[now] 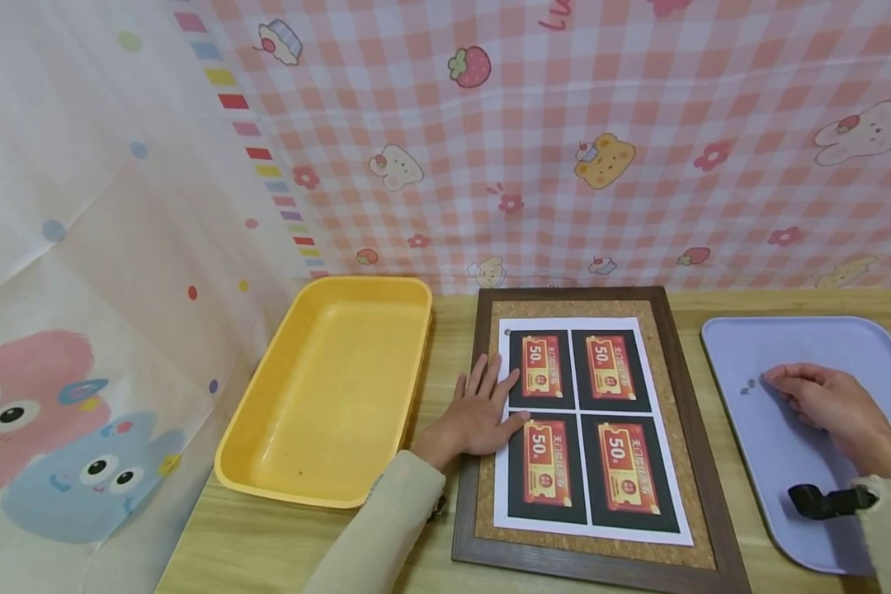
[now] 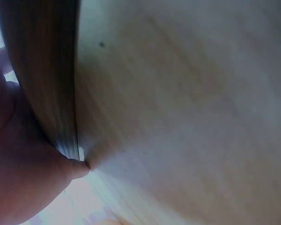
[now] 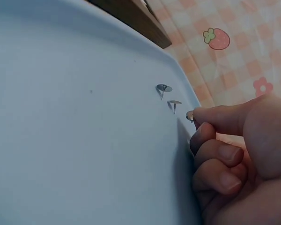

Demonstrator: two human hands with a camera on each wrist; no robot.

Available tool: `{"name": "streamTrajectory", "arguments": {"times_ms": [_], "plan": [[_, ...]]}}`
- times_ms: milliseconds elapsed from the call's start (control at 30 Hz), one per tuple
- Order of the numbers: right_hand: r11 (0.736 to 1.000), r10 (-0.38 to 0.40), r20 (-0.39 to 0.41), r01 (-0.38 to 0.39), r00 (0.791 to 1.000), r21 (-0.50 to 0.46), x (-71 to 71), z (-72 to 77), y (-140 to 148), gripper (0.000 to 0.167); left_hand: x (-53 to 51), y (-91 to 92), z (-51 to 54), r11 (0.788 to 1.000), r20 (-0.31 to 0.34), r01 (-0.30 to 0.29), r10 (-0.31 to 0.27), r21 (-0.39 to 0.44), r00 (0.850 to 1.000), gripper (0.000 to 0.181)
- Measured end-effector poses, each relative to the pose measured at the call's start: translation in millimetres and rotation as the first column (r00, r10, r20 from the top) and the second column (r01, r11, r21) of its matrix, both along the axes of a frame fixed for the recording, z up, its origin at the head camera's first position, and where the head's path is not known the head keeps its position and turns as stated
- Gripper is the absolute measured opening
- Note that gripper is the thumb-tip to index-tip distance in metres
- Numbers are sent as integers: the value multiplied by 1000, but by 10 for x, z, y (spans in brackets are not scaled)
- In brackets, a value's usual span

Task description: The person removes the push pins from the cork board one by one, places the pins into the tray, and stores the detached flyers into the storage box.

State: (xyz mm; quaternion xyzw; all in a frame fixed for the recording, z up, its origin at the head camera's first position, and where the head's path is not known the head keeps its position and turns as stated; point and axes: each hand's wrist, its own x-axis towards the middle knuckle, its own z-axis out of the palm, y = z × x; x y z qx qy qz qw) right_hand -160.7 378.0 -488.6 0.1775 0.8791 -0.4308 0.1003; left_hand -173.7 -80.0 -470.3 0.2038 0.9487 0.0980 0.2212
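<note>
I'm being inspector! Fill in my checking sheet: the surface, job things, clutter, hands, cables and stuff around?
Surface: wood-grain table.
Job things: coupon sheet on framed corkboard, thumbtack at the sheet's top-left corner; two loose thumbtacks on lavender tray.
Clutter: yellow tray, left of corkboard.
Hands: left hand rests on the sheet and corkboard; right hand pinches another thumbtack.
Cables: nothing seen.
Surroundings: pink checked cloth behind, white cartoon cloth at left.

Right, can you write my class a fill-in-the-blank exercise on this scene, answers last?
1. Besides the silver metal thumbtack pinched by the right hand, ____ more lie on the light-purple plastic tray.
2. The white paper sheet touched by the left hand shows ____ red coupons.
3. The rectangular plastic bin left of the brown-framed corkboard is ____.

Answers: two; four; yellow.
</note>
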Motion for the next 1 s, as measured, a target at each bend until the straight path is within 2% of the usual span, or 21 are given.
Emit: {"name": "streamTrajectory", "arguments": {"times_ms": [300, 667, 1000], "plan": [[1000, -13, 15, 12, 1000, 12, 0, -11, -2, 47, 10, -1, 19, 1000, -2, -3, 3, -5, 1000, 72], [1000, -9, -12, 9, 1000, 5, 21, -44, -14, 45, 25, 1, 41, 1000, -8, 0, 0, 0, 1000, 71], [1000, -2, -33, 2, 999, 1, 57, 5, -85, 45, 28, 0, 44, 1000, -12, -2, 2, 4, 1000, 72]]}}
